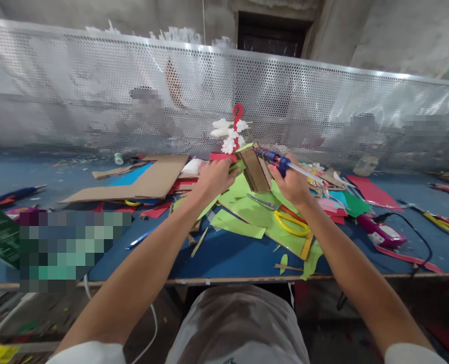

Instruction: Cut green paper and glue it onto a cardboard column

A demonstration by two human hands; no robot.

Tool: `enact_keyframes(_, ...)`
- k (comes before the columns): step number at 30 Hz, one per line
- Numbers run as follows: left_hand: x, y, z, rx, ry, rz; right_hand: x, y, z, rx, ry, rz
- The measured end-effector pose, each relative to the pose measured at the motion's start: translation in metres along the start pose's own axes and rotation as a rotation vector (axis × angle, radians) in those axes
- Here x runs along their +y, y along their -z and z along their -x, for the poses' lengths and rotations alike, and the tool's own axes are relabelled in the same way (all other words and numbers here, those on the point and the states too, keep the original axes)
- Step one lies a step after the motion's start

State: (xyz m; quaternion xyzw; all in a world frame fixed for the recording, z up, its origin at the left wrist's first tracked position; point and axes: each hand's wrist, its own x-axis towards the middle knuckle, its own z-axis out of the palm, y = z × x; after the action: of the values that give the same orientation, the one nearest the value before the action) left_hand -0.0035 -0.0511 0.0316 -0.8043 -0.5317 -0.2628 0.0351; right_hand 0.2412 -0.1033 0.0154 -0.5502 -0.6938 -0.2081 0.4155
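Observation:
My left hand [214, 178] is closed on the left side of a small brown cardboard piece [255, 171] with a green paper strip along its top. My right hand [293, 183] grips a blue glue gun [278, 161], its clear glue stick pointing right and its nozzle against the top of the cardboard piece. Both hands hover above sheets of green paper [247, 210] on the blue table [228, 255]. Yellow-handled scissors [285, 218] lie on the green paper just below my right hand.
A large cardboard sheet [148, 183] lies at left. A red and white paper flower ornament [232, 132] stands behind the hands. Red and pink paper scraps, a pink device [379, 231] with a black cable, and a perforated metal screen [95, 96] are also in view.

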Motion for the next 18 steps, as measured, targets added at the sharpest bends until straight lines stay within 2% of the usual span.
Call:
enact_keyframes(9, -0.012, 0.002, -0.005, 0.015, 0.025, 0.028, 0.0, -0.005, 0.001, -0.043, 0.016, 0.021)
enact_keyframes(18, -0.025, 0.014, -0.009, 0.042, 0.115, 0.043, 0.0, -0.007, 0.002, -0.094, 0.055, 0.05)
